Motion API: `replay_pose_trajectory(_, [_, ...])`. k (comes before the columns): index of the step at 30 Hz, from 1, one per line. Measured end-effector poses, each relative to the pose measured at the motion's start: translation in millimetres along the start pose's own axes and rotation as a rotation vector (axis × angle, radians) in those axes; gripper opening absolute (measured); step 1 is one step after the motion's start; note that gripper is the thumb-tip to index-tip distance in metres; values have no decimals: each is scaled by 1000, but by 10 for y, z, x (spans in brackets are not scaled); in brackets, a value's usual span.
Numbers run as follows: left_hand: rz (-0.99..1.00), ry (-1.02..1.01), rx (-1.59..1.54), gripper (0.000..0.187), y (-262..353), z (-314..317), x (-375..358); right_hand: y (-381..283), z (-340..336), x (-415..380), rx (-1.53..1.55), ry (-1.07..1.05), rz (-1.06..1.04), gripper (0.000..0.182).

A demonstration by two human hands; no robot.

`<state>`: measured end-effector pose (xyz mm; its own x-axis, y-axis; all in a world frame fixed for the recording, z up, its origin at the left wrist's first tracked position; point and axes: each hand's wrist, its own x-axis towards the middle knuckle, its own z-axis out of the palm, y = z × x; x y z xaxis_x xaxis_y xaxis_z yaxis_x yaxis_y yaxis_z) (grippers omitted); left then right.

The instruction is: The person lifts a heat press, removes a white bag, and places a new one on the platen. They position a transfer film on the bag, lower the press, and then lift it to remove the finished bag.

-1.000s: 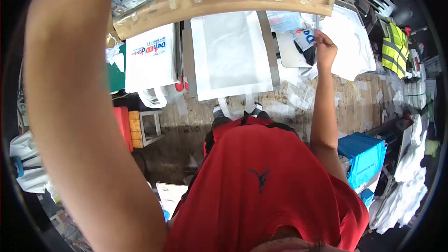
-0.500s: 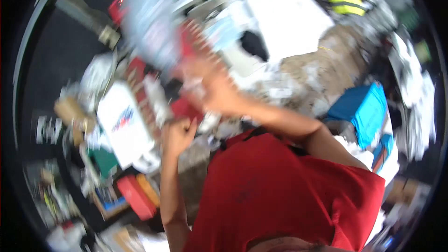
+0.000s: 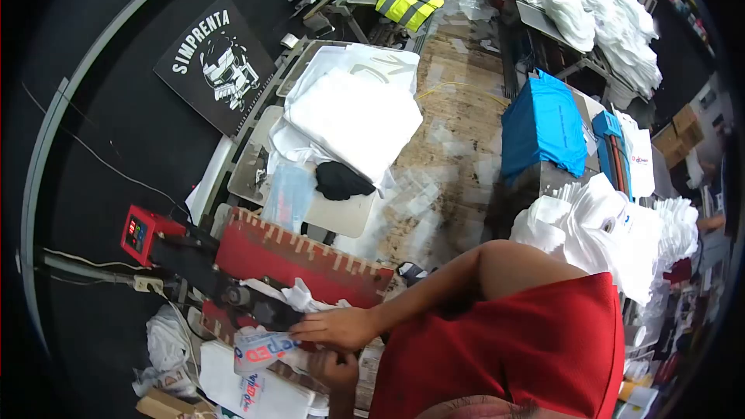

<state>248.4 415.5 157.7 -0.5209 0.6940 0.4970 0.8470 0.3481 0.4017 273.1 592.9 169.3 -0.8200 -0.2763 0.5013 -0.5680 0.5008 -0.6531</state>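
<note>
My right hand point(image 3: 340, 329) reaches across the red heat press point(image 3: 303, 264), its fingers stretched out flat beside the dark press arm point(image 3: 272, 312). Under its fingertips is a see-through sheet printed in red and blue point(image 3: 262, 351). My left hand point(image 3: 334, 369) is just below it, fingers curled close to the sheet's right end. What the left hand grips, if anything, is hidden. Crumpled white fabric point(image 3: 299, 295) lies between the press arm and the red platen. A stack of white printed cloth point(image 3: 247, 384) lies below the sheet.
A red control box point(image 3: 143, 237) with a lit display stands at left. Beyond the press are a white fabric pile point(image 3: 357, 120) and a black cloth point(image 3: 343, 181). Blue fabric point(image 3: 543, 128) and heaped white garments point(image 3: 594, 221) are to the right. Wires hang along the wall.
My view has turned and sharpened. The blurred, pale sheet raised by my right hand is now down by the press. My hands have come close together.
</note>
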Motion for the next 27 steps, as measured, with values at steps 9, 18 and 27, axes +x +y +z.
replay_pose_trajectory(9, [77,-25,-102,32,-159,152,-63,116,108,-56,13,-7,70,59])
replay_pose_trajectory(18, [57,-36,-116,30,-171,279,43,221,180,-105,-18,58,22,55])
replay_pose_trajectory(27, [52,-43,-106,29,-207,336,59,267,244,-127,-28,10,32,70])
